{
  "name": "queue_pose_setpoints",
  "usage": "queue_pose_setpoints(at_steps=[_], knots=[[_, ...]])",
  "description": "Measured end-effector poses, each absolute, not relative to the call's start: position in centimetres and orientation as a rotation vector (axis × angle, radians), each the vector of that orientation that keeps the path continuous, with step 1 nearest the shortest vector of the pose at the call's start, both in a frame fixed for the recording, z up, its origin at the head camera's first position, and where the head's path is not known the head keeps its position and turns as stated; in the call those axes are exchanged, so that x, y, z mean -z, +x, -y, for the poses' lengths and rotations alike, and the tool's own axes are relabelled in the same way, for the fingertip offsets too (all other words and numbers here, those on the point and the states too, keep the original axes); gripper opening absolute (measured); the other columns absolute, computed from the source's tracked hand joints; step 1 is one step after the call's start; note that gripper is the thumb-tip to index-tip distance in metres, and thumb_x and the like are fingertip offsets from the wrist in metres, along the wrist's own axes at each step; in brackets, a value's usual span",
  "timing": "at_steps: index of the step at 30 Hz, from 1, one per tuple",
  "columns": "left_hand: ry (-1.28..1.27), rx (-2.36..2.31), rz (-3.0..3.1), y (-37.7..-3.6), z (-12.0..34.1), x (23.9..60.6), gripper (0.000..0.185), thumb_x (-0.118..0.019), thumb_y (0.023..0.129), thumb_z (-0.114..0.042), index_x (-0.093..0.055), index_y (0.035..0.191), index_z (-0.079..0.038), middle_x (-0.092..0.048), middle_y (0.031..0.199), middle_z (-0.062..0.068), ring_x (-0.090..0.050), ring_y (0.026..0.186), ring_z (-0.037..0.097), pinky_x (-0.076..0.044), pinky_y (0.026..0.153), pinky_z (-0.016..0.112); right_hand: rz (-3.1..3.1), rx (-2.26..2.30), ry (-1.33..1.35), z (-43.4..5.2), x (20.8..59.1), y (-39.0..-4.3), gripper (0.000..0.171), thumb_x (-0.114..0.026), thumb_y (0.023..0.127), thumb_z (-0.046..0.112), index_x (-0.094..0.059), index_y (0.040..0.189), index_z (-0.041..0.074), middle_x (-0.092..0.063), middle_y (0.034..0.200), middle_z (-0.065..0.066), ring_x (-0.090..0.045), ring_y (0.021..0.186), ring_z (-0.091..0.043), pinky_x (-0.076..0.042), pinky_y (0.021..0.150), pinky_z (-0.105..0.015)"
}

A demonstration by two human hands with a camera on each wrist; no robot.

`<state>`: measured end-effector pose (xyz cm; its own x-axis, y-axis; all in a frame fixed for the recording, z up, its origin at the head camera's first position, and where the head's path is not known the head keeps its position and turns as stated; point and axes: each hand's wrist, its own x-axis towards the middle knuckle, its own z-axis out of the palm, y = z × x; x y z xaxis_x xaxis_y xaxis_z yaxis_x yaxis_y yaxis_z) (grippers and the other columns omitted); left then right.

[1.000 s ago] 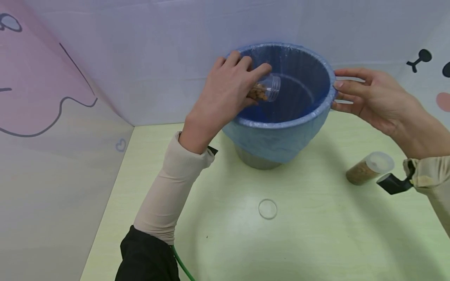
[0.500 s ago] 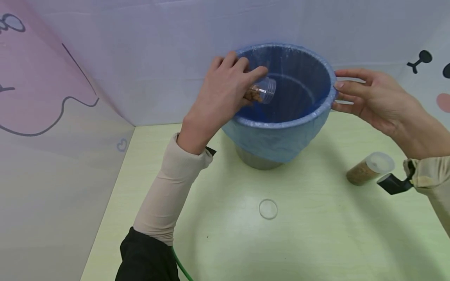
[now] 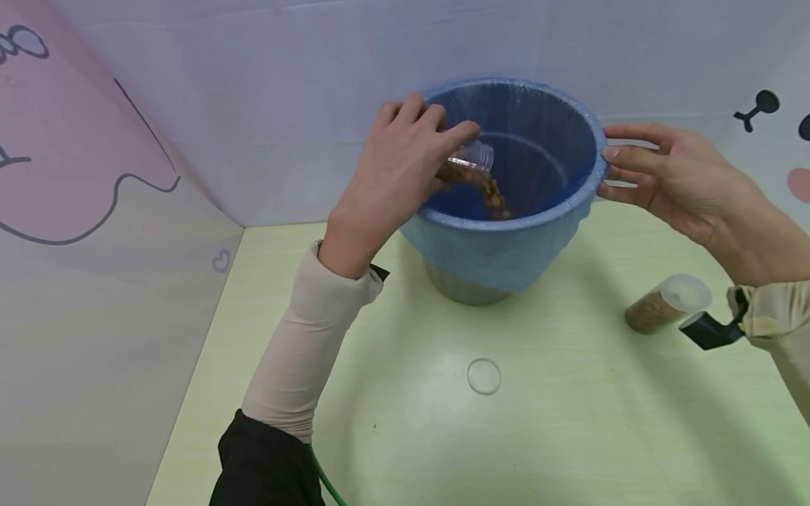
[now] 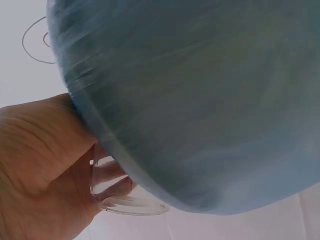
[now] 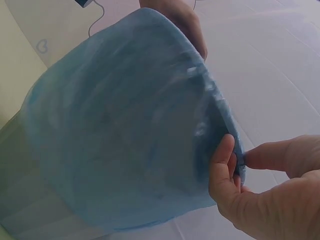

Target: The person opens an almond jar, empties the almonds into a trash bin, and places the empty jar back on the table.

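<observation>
Over the mouth of a trash can [image 3: 474, 287] lined with a blue plastic bag [image 3: 490, 253], my left hand [image 3: 395, 165] grips a clear plastic jar [image 3: 479, 154]. The jar is tipped sideways, and brown crumbly bits [image 3: 492, 198] spill from it into the can. In the left wrist view the jar's clear base [image 4: 132, 205] pokes out past the bag. My right hand [image 3: 677, 172] pinches the bag-covered rim on the right side; in the right wrist view my thumb and fingers [image 5: 225, 170] sit on either side of it. The can's bottom is partly hidden.
A second clear jar [image 3: 664, 303] of brown material, with a pale lid, is on the table [image 3: 569, 422] under my right forearm. A thin clear ring [image 3: 484, 377] lies in front of the can. Behind the can is a printed wall sheet [image 3: 304, 119].
The jar has shifted slightly left and tipped further down. Brown bits that were inside it now stream out into the can. My right hand keeps its place on the rim.
</observation>
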<state>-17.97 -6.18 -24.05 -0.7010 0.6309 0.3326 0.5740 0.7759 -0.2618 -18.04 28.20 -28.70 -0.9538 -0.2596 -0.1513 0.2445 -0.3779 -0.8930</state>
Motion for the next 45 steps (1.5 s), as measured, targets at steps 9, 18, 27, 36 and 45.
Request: queue_pose_setpoints(at_steps=[9, 18, 27, 36, 45], knots=[[-0.915, -0.19, 2.563, -18.03, 6.12, 24.0, 0.061, -0.082, 0.089, -0.038, -0.056, 0.143, -0.029, -0.064, 0.12, 0.004, -0.052, 0.115, 0.031, -0.042, 0.108, 0.046, -1.541, 2.376, -0.043, -28.11, 28.66, -17.9, 0.038, -0.053, 0.104, -0.005, -0.057, 0.139, 0.009, -0.073, 0.118, -0.012, -0.077, 0.094, -0.026, -0.064, 0.076, -0.038], [-0.914, -0.215, 2.548, -18.11, 6.14, 23.89, 0.06, -0.083, 0.089, -0.039, -0.056, 0.142, -0.028, -0.064, 0.12, 0.005, -0.053, 0.113, 0.031, -0.043, 0.106, 0.046, -1.533, 2.381, -0.02, -28.25, 28.64, -17.96, 0.038, -0.053, 0.104, -0.005, -0.057, 0.139, 0.01, -0.071, 0.122, -0.011, -0.076, 0.094, -0.026, -0.064, 0.075, -0.038], [-0.907, -0.226, 2.555, -18.02, 6.26, 23.82, 0.057, -0.08, 0.092, -0.037, -0.055, 0.144, -0.029, -0.063, 0.12, 0.004, -0.053, 0.116, 0.031, -0.043, 0.108, 0.046, -1.516, 2.387, -0.025, -28.18, 28.74, -18.11, 0.038, -0.053, 0.104, -0.006, -0.058, 0.138, 0.008, -0.071, 0.122, -0.011, -0.076, 0.094, -0.026, -0.064, 0.076, -0.038], [-0.895, -0.24, 2.527, -18.0, 6.24, 23.99, 0.048, -0.072, 0.1, -0.026, -0.056, 0.146, -0.029, -0.065, 0.123, 0.006, -0.054, 0.116, 0.031, -0.043, 0.109, 0.046, -1.519, 2.38, -0.025, -28.19, 28.73, -18.2, 0.038, -0.053, 0.104, -0.005, -0.058, 0.138, 0.009, -0.071, 0.121, -0.011, -0.076, 0.094, -0.026, -0.064, 0.076, -0.038], [-0.891, -0.259, 2.511, -18.07, 6.17, 24.15, 0.042, -0.057, 0.107, -0.014, -0.058, 0.146, -0.031, -0.066, 0.125, 0.006, -0.055, 0.117, 0.03, -0.04, 0.114, 0.047, -1.528, 2.381, -0.005, -28.14, 28.69, -18.13, 0.038, -0.054, 0.103, -0.005, -0.058, 0.138, 0.009, -0.073, 0.118, -0.011, -0.076, 0.092, -0.027, -0.064, 0.076, -0.038]])
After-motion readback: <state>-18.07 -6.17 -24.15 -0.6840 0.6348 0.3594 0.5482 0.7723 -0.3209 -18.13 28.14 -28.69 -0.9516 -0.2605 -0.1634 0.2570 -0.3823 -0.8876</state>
